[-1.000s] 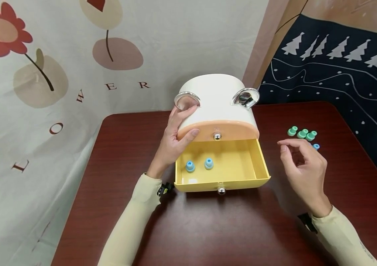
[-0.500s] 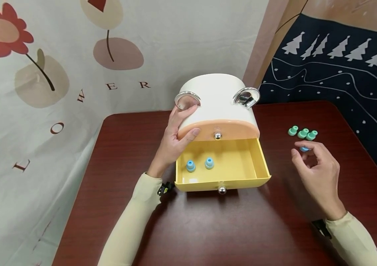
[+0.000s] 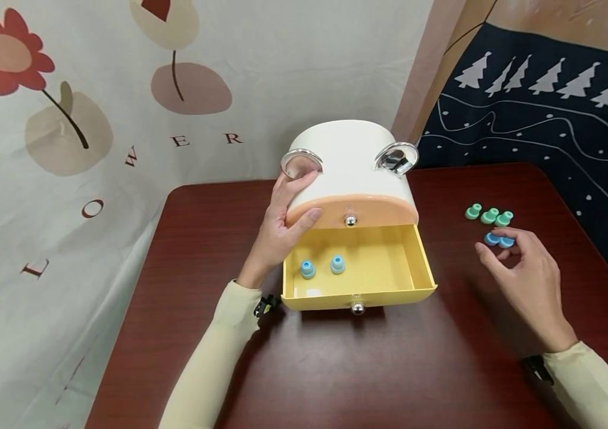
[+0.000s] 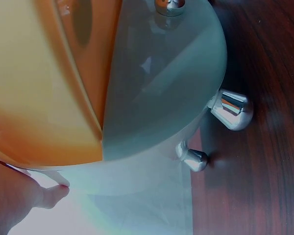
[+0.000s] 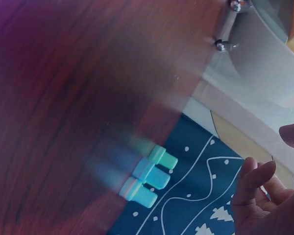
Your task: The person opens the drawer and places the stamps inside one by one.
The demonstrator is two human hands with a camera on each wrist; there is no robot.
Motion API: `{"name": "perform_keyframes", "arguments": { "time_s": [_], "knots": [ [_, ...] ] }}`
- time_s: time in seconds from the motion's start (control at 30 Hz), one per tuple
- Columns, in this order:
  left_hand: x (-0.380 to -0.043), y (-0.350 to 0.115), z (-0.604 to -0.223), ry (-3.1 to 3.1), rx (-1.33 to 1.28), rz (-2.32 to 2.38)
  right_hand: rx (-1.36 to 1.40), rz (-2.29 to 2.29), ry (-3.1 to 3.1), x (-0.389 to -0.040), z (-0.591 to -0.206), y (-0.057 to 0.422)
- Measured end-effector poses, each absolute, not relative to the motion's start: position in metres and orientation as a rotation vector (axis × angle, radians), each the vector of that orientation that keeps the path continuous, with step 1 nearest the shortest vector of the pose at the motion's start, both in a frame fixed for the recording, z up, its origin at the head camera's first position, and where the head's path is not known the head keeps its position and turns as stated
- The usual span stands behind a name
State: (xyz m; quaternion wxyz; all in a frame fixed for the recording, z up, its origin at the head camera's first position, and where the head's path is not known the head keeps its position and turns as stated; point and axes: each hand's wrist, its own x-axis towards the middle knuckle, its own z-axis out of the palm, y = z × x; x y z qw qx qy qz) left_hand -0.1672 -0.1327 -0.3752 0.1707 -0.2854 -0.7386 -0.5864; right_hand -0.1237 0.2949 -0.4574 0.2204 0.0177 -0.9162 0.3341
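A white desktop drawer box (image 3: 343, 143) with an orange upper drawer front (image 3: 330, 210) and a pulled-out yellow drawer (image 3: 384, 256) stands mid-table. My left hand (image 3: 278, 229) holds its left side, thumb on the orange front, fingers over the white body. Two light-blue stepped plastic pegs (image 3: 338, 264) stand inside the yellow drawer, toward the left. My right hand (image 3: 531, 280) hovers at the right, thumb and index finger apart with nothing between them. Just past its fingertips are two blue pegs (image 3: 491, 239), partly covered by the index finger. In the right wrist view the blue pegs (image 5: 151, 175) stand clear of the fingers.
Several green pegs (image 3: 489, 215) stand behind the blue ones near the table's right side. Two round chrome-rimmed parts (image 3: 397, 158) stick up from the box. A flower-print cloth (image 3: 261, 71) hangs behind the table (image 3: 389, 369); a navy tree-print cloth (image 3: 539, 131) is at right.
My right hand has moved right, away from the drawer, and its thumb and index finger have spread apart beside the blue pegs. The left hand and the box have stayed put.
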Motion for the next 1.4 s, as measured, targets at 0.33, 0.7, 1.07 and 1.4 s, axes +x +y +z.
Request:
{"name": "perform_keyframes", "arguments": {
  "time_s": [0.33,0.7,1.07,1.4],
  "knots": [
    [-0.169,-0.131,-0.376,-2.079,-0.826,-1.667,0.046,0.858,-2.687,-0.13,-0.457,0.314],
    [-0.164,-0.135,-0.376,-2.109,-0.777,-1.681,0.049,0.809,-2.783,-0.14,-0.466,0.322],
    [-0.188,-0.141,-0.41,-2.096,-0.804,-1.672,0.027,0.782,-2.858,-0.147,-0.471,0.333],
    [-0.191,-0.142,-0.413,-2.096,-0.823,-1.626,0.055,0.759,-2.852,-0.158,-0.473,0.341]
  ]
}}
